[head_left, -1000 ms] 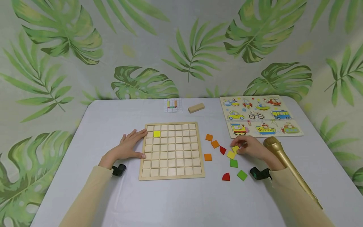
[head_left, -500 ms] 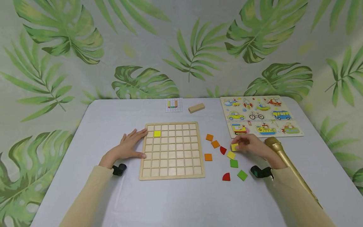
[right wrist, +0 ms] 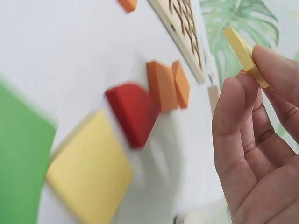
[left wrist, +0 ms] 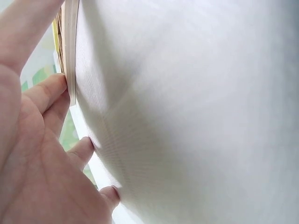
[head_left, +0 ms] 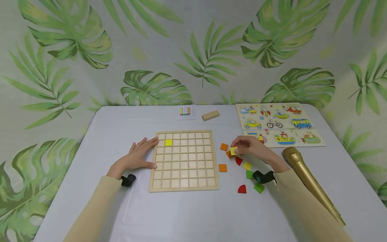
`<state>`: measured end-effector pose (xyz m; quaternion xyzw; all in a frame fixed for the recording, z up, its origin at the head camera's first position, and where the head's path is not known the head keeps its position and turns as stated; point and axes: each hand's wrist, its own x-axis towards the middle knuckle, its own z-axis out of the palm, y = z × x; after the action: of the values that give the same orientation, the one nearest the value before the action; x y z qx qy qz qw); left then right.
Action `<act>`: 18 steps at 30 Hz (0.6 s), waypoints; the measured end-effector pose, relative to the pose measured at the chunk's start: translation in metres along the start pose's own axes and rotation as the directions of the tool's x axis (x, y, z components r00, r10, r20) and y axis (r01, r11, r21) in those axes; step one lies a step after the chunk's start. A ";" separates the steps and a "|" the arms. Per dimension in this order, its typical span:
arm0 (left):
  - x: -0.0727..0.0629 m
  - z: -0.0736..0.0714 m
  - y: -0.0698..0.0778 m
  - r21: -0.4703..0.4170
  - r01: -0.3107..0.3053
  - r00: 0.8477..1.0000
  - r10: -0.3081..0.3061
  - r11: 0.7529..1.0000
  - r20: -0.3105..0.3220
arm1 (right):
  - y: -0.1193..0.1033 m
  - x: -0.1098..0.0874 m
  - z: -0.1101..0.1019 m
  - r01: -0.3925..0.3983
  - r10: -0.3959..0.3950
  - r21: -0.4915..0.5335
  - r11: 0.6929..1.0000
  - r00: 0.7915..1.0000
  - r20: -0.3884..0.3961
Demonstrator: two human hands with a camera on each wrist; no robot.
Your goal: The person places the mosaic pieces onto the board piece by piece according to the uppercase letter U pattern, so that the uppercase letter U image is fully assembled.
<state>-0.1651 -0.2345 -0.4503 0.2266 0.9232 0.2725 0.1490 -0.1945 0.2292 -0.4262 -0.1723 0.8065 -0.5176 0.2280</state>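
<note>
My right hand (head_left: pixel 252 148) pinches a yellow square tile (head_left: pixel 233 151) between thumb and fingers; the right wrist view shows the yellow tile (right wrist: pixel 243 53) raised off the table. Below it in the head view lie an orange tile (head_left: pixel 228 155) and a red quarter-circle tile (head_left: pixel 239 161). My left hand (head_left: pixel 136 158) rests with spread fingers against the left edge of a wooden grid board (head_left: pixel 183 189). In the left wrist view, fingertips of the left hand (left wrist: pixel 51 154) touch the board's side (left wrist: pixel 70 56). One yellow tile (head_left: pixel 168 143) sits in a cell near the board's upper left.
Loose tiles lie right of the board, among them a yellow tile (head_left: pixel 247 166), a green tile (head_left: pixel 259 188) and a red tile (head_left: pixel 242 189). Behind stand a pattern card (head_left: pixel 186 112), a wooden block (head_left: pixel 210 115) and a vehicle puzzle (head_left: pixel 279 125). A gold microphone (head_left: pixel 311 183) lies at right.
My right hand has lifted the yellow tile from beside the other yellow one and carried it left, toward the board. My left hand has stayed at the board's edge.
</note>
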 end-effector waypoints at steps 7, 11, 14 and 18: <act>-0.001 -0.001 0.001 -0.004 -0.011 1.000 0.011 1.000 -0.012 | -0.019 0.023 0.019 0.028 -0.028 -0.014 1.000 0.999 0.038; -0.001 0.000 0.001 -0.002 -0.012 1.000 0.012 1.000 -0.014 | -0.028 0.036 0.031 0.053 -0.053 0.006 0.999 0.997 0.064; -0.001 0.000 0.001 0.000 -0.007 1.000 0.007 1.000 -0.008 | -0.033 0.046 0.040 0.066 -0.068 0.035 0.997 0.994 0.085; 0.000 0.000 0.000 0.002 -0.002 1.000 0.002 1.000 -0.002 | -0.041 0.058 0.052 0.087 -0.090 0.040 0.995 0.991 0.103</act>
<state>-0.1650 -0.2351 -0.4501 0.2272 0.9234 0.2720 0.1476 -0.2131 0.1438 -0.4187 -0.2307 0.7758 -0.5316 0.2496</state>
